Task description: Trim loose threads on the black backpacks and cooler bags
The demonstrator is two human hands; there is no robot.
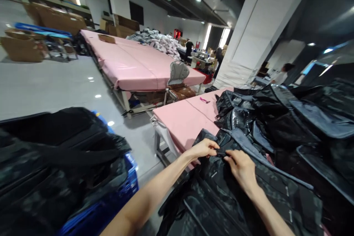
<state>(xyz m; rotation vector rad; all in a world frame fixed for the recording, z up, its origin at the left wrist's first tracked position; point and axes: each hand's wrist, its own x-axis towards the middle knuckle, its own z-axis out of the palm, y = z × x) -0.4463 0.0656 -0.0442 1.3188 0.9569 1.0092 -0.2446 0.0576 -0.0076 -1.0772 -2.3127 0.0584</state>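
A dark camouflage backpack [212, 188] with zippered pockets lies in front of me, on the near end of a pink-covered table [182, 118]. At its upper end, my left hand [205, 148] pinches one side of a short black strap [220, 152]. Opposite it, my right hand [241, 166] has its thumb and fingers closed on the other side of the same strap. The hands are a small gap apart. Whether a buckle sits on the strap is too small to tell.
More dark bags [276, 118] with grey linings are heaped on the right. A blue crate [132, 173] full of black bags stands on the floor at left. Beyond are a grey chair [178, 72], a long pink table [132, 62], a white pillar [246, 25] and several people.
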